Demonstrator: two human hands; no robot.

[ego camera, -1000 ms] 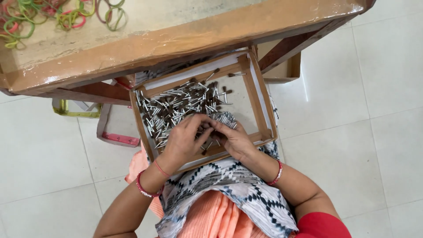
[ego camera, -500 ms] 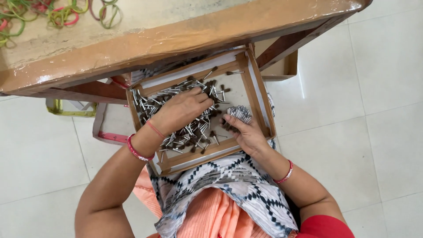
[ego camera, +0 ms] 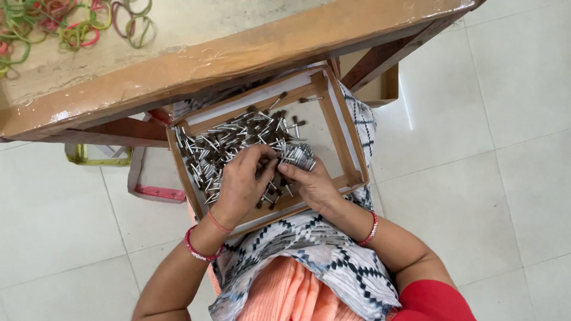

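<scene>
A shallow wooden tray (ego camera: 341,128) rests on the person's lap, just below the table (ego camera: 238,53) edge, and holds a loose heap of small metal pins (ego camera: 217,151) lying every which way. Over the tray's near half, the left hand (ego camera: 241,184) and right hand (ego camera: 312,184) meet, pinching a bundle of pins (ego camera: 299,156). The bundle's long axis seems to run crosswise, though fingers hide part.

You are looking down at a floor of large, pale, glossy tiles (ego camera: 488,178) with thin grout lines, lit evenly with a bright glare patch on the right. Across the far side runs a brown wooden table (ego camera: 250,56), its worn top scattered with coloured rubber bands (ego camera: 77,27) at far left.
</scene>
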